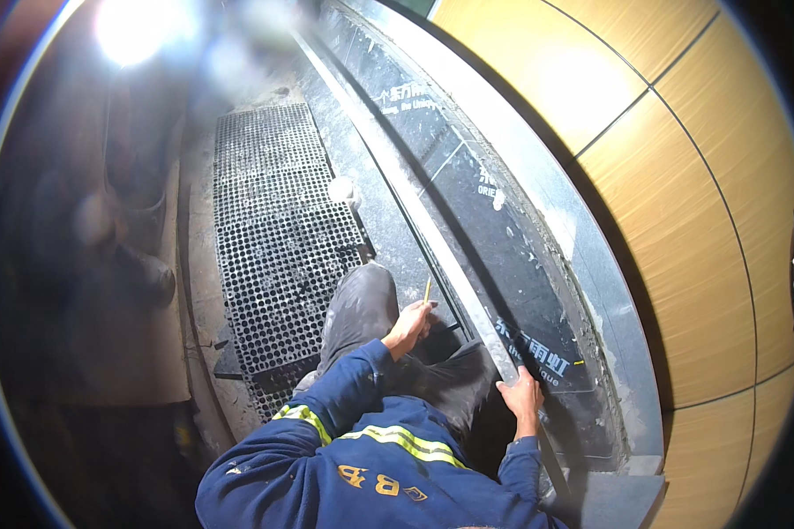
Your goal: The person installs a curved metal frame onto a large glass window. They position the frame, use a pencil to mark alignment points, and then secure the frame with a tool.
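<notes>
My left hand [409, 328] is closed around a thin yellow pencil [428, 289], which points up and away above my bent knee. My right hand [523, 398] grips the near part of a long, straight metal bar [428, 231]. That bar runs from my right hand far up toward the top of the view and casts a dark shadow beside it. Under and to the right of it lies a black membrane sheet [468, 207] with white print. Where the bar's far end rests is lost in the glare.
A black perforated mat [278, 225] lies on the left, with a small white round object [342, 189] at its right edge. A pale stone ledge [604, 309] and wood-coloured wall panels [706, 220] bound the right. A bright lamp [132, 31] glares at the upper left.
</notes>
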`<state>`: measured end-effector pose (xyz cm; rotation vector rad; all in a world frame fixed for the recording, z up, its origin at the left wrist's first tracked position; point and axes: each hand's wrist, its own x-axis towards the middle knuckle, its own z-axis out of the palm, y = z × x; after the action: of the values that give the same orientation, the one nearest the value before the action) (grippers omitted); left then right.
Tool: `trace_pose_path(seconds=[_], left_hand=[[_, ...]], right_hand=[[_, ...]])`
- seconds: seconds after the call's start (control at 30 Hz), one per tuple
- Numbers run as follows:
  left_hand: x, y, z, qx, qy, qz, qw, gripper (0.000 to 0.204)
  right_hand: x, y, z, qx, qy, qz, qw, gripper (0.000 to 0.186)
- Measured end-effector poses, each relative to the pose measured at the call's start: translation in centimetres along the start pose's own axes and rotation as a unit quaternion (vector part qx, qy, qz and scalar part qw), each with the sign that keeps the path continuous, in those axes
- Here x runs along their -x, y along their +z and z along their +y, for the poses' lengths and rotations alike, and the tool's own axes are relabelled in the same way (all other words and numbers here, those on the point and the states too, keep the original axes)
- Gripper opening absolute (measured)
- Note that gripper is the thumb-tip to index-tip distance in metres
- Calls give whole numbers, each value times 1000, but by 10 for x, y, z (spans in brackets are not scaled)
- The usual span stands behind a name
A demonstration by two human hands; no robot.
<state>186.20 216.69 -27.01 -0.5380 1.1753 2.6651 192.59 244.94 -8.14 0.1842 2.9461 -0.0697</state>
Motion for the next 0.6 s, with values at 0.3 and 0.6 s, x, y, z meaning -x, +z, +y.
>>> trace_pose_path(seconds=[0.3,0.6], left_hand=[[51,-2,15,-69,-12,-33,997,39],[32,22,70,-165,100,-1,981,41]], right_hand=[[-50,43,25,-68,-35,-4,997,52],[-70,23,38,-86,1,31,996,56]])
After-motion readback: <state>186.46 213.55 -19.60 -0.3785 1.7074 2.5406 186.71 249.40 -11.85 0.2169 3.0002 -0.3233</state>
